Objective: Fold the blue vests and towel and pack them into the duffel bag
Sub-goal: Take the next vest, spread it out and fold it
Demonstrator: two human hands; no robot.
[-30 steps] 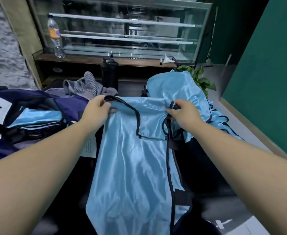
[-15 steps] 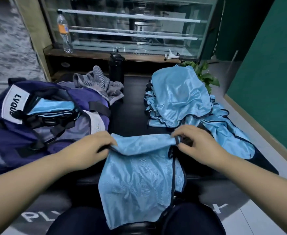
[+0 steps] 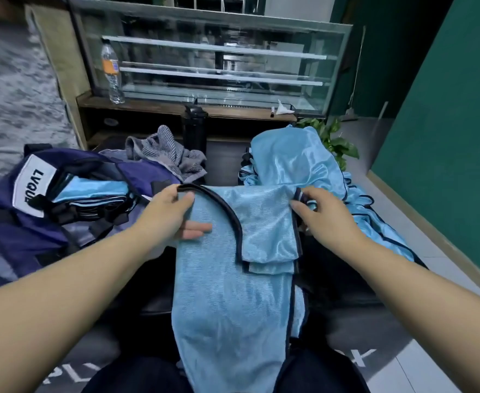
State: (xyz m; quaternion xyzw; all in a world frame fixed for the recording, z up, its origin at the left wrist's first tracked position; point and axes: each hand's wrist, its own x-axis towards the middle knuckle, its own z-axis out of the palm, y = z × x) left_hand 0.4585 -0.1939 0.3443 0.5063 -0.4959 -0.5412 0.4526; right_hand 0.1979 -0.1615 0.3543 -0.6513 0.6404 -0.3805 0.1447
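Vest in hand: light blue vest (image 3: 227,302) with dark trim, held up at its top edge over the black table (image 3: 224,163); lower part hangs down over the person's lap; one upper portion is folded over the front on the right side
Left hand: left hand (image 3: 168,215) grips the vest's top left corner, thumb over the dark trim, fingers behind the cloth, two fingertips showing at the front
Right hand: right hand (image 3: 325,217) pinches the top right corner, fingers curled round the folded edge and trim
Vest pile: heap of blue vests (image 3: 295,163), unfolded, on the right part of the table, spilling toward the near right edge; just beyond the right hand
Duffel bag: navy duffel bag (image 3: 34,211) at left on the table, open, white label reading "LVQU" partly visible; folded blue vests (image 3: 91,190) lie inside the opening
Towel: grey striped towel (image 3: 162,153), crumpled, behind the bag, near the table's far side
Other: black flask (image 3: 195,129) upright at the far table edge; clear water bottle (image 3: 111,72) with orange label stands on the wooden ledge before a glass display case (image 3: 219,52); green plant (image 3: 335,140) behind the vest pile
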